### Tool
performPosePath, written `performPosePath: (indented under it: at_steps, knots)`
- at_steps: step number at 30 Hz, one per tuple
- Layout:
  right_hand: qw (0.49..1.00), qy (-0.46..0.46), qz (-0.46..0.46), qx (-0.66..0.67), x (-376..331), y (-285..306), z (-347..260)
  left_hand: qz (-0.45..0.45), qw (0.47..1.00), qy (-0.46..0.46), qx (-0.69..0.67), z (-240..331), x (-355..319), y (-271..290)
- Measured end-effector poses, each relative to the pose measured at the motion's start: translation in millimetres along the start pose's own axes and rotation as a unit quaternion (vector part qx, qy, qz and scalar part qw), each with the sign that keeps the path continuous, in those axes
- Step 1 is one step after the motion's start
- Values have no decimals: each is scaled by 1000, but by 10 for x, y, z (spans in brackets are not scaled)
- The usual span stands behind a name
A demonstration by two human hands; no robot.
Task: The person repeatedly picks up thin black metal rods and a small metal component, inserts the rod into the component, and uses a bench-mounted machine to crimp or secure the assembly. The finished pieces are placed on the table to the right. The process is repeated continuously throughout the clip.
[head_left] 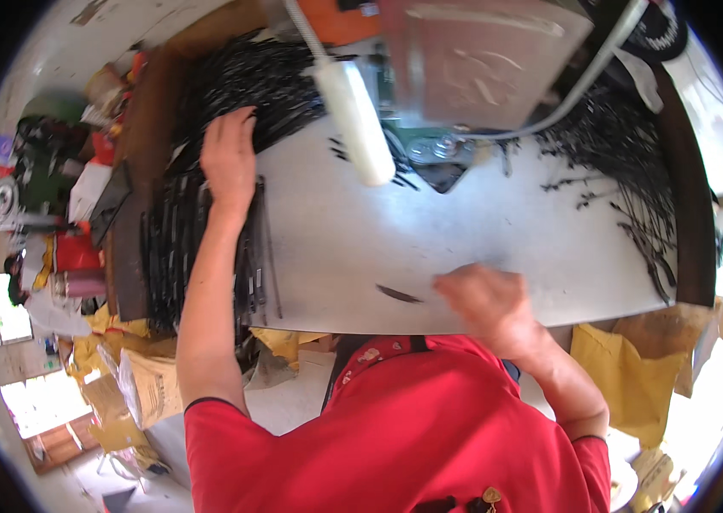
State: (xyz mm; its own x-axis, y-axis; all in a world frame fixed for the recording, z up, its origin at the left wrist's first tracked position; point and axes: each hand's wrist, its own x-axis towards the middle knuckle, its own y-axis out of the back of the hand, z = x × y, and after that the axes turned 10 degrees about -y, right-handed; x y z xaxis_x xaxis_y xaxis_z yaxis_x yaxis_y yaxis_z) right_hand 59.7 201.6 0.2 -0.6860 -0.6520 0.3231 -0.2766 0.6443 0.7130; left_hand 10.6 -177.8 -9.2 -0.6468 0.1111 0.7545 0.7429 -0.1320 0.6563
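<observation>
My left hand (229, 158) reaches to the far left, its fingers stretched out over a large heap of thin black strips (250, 81). Below its wrist, more long black strips (177, 248) lie side by side along the table's left side. My right hand (489, 299) is over the near edge of the table, smeared by motion. Its fingers look curled, but whether they hold anything is hidden. Just left of it, a short dark strip (398, 294) shows against the pale tabletop (327, 256), with a small gap between it and the hand.
A bench machine with a pale pinkish housing (485, 64) stands at the back middle. A white tube-shaped lamp (357, 124) hangs beside it. Tangled black pieces (626, 171) are heaped at the right, against a dark wooden rim (693, 188). Yellow sacking (631, 372) hangs below the edge.
</observation>
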Motion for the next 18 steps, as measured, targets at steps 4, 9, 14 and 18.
performPosePath:
  at_steps: [4,9,14,18]
  knots:
    - [993,99,-41,-40,22,-165,-84,17,985,-165,-37,505,370,12]
    - [983,-161,-17,85,214,-48,149,-76,943,132,-295,1273,425,72]
    - [795,-423,-2,435,621,241,303,-114,626,455,-623,1706,234,96]
    - [769,-404,11,496,738,80,294,-62,535,523,-661,1925,194,-68]
